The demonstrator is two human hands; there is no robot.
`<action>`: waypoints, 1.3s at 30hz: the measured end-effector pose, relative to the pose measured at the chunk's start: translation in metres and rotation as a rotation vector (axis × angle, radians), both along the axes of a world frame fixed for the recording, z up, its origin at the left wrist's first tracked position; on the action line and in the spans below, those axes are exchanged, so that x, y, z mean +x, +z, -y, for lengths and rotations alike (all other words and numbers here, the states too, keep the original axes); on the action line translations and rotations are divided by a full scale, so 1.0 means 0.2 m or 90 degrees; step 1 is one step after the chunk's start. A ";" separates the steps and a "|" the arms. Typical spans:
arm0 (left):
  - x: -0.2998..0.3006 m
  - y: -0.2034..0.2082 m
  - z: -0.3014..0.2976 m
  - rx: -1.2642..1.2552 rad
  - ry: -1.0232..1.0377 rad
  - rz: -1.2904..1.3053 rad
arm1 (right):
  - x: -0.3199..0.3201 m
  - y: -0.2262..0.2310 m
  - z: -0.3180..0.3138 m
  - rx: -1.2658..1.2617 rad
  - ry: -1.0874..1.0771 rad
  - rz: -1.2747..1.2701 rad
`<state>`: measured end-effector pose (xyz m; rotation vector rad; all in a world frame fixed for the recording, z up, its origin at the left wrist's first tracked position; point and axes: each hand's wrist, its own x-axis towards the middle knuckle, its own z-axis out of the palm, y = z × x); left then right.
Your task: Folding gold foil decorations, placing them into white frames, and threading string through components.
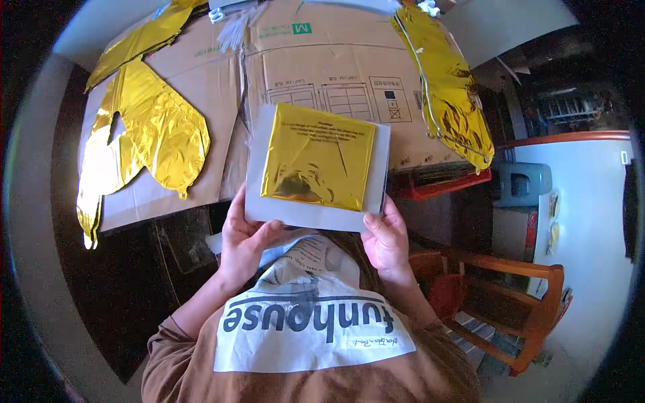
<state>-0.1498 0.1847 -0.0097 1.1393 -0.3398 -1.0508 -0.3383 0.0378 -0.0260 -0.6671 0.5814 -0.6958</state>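
Note:
Between my two hands is a pale grey-white card (pixel 316 217), held flat over my lap at the table's near edge. On top of it lies a folded gold foil balloon (pixel 322 158) in a neat rectangle, with small dark print along its far part. My left hand (pixel 247 227) grips the card's near left corner, thumb on top. At the near right corner my right hand (pixel 386 235) pinches the card the same way. The fingers under the card are hidden.
A cardboard-covered table (pixel 222 121) lies ahead. Flat gold foil balloons spread over its left (pixel 151 127) and right (pixel 447 87) sides. Clear thin strips (pixel 238 30) lie at the far edge. To the right stand a wooden chair (pixel 510 302) and a grey-blue plastic stool (pixel 523 185).

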 end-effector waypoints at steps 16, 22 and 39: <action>-0.01 0.01 0.08 0.008 0.040 -0.054 | -0.03 -0.04 0.03 -0.044 0.020 -0.095; -0.01 -0.01 0.06 -0.007 -0.027 -0.044 | -0.01 -0.04 0.01 -0.026 -0.029 -0.130; 0.15 0.15 0.12 0.253 -0.015 0.935 | 0.07 -0.02 0.13 -0.233 -0.008 -0.360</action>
